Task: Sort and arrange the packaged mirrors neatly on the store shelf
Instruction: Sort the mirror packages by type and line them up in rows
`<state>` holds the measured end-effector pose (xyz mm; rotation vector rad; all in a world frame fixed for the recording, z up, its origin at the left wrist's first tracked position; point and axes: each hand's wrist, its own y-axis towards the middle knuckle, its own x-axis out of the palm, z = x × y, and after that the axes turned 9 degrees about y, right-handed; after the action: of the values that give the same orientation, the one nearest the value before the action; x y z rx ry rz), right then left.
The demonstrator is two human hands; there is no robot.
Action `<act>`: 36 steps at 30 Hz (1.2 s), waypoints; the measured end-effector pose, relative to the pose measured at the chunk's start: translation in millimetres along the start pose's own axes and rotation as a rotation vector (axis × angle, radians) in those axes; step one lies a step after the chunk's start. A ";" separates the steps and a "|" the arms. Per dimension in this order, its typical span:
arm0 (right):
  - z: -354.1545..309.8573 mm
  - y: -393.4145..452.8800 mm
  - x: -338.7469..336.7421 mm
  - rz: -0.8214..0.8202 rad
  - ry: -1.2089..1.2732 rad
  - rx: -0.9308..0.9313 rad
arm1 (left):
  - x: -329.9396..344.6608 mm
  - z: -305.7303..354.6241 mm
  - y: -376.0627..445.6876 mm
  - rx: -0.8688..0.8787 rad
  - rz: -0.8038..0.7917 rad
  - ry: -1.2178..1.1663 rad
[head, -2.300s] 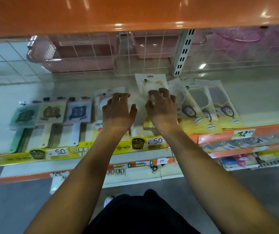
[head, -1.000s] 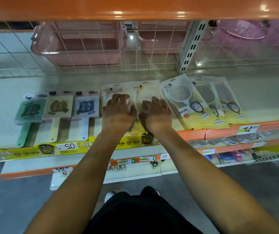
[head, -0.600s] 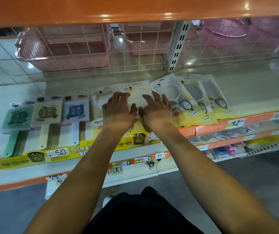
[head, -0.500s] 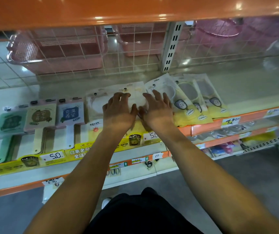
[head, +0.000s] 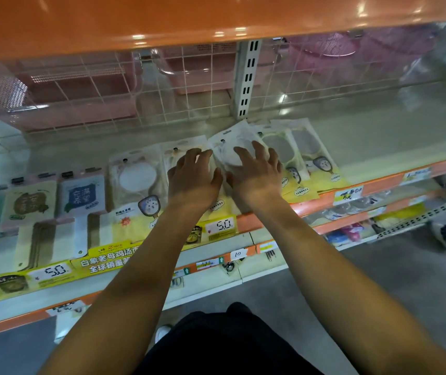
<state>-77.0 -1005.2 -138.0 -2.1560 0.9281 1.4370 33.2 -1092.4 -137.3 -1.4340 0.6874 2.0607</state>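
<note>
Both hands lie palm-down on the packaged mirrors in the middle of the store shelf [head: 378, 136]. The left hand [head: 193, 180] rests flat, fingers spread and relaxed, on a packaged round mirror [head: 186, 150] with a yellow card bottom; its grip pinches nothing. The right hand [head: 257, 174] sits just beside it, thumbs nearly touching, its fingers spread and slightly bent over a tilted mirror pack [head: 230, 147] whose top corner leans toward the rear upright; its grip closes on nothing either.

Left of the hands lies another round-mirror pack [head: 135, 180], flat and roughly square to the shelf edge. To the right, two more packs [head: 305, 150] overlap, fanned at an angle. Farther left stand rectangular handled mirrors [head: 81, 196] in a row. Yellow price strips [head: 54, 272] marked 5.0 run along the front edge.
</note>
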 end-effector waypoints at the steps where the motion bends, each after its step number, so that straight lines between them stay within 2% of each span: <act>1: 0.7 2.6 -0.7 0.001 0.006 -0.004 | 0.3 0.8 2.0 -0.006 0.001 -0.002; 17: 18.2 26.8 3.5 -0.135 -0.062 -0.005 | 7.5 8.4 11.2 -0.058 0.019 0.008; 27: 24.4 29.8 -0.5 -0.071 -0.093 -0.076 | 9.1 11.7 8.6 -0.070 0.011 0.018; 36: 21.3 22.4 0.5 0.008 0.033 -0.074 | 10.0 12.2 2.4 -0.072 0.009 0.004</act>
<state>-106.7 -1007.6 -146.0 -2.2374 0.9093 1.4654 20.3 -1084.6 -142.7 -1.4780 0.6281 2.1095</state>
